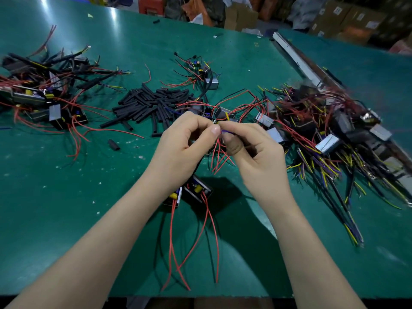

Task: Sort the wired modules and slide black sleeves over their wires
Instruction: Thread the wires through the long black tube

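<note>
My left hand [186, 141] and my right hand [252, 152] meet above the middle of the green table [66, 197], both pinching thin wires [219, 150], red, blue and yellow, between the fingertips. Two small black modules [196, 190] with long red wires [209, 230] hang below my left wrist. A heap of short black sleeves [151, 105] lies just beyond my hands. Whether a sleeve is on the pinched wires is hidden by my fingers.
A pile of modules with sleeved wires [44, 92] lies at the far left. A big tangle of modules [323, 130] with yellow, purple and red wires fills the right. A few modules [204, 74] sit behind the sleeves. A metal rail [296, 56] runs along the right. Boxes stand behind the table.
</note>
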{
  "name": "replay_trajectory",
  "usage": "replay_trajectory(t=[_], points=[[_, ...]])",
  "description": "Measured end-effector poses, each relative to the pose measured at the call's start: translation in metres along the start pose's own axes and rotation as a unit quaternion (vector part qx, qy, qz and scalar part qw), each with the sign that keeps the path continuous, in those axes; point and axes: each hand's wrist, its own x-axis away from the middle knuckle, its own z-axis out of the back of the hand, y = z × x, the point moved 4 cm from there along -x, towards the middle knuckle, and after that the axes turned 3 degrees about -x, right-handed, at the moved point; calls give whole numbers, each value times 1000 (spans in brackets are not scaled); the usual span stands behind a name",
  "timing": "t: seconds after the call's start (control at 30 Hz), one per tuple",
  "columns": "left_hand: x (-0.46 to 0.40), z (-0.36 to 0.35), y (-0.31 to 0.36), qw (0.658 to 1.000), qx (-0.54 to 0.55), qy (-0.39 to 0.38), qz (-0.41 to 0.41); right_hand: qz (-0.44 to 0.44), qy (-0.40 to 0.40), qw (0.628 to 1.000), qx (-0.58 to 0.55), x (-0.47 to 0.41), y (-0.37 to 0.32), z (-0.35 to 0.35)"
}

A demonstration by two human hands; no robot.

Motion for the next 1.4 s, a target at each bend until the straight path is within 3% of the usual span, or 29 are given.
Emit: replay_trajectory(t=[0.3,0.63,0.77,0.97,1.07,1.4], points=[[2,-2,1,988,-118,60,-79,-52,13,998,-25,3,5,-5],[-2,-1,-6,991,-119,13,-62,34,30,994,103,4,1,0],[1,-6,-3,981,-176,30,-73,27,16,993,118,5,1,-5],[4,-12,-4,962,-267,51,-23,45,8,968,246,10,-2,-15],[1,-12,-9,963,-267,30,-24,57,1,953,299,10,-2,-12],[4,-9,-7,963,-253,32,-82,63,25,953,297,7,-2,-2]])
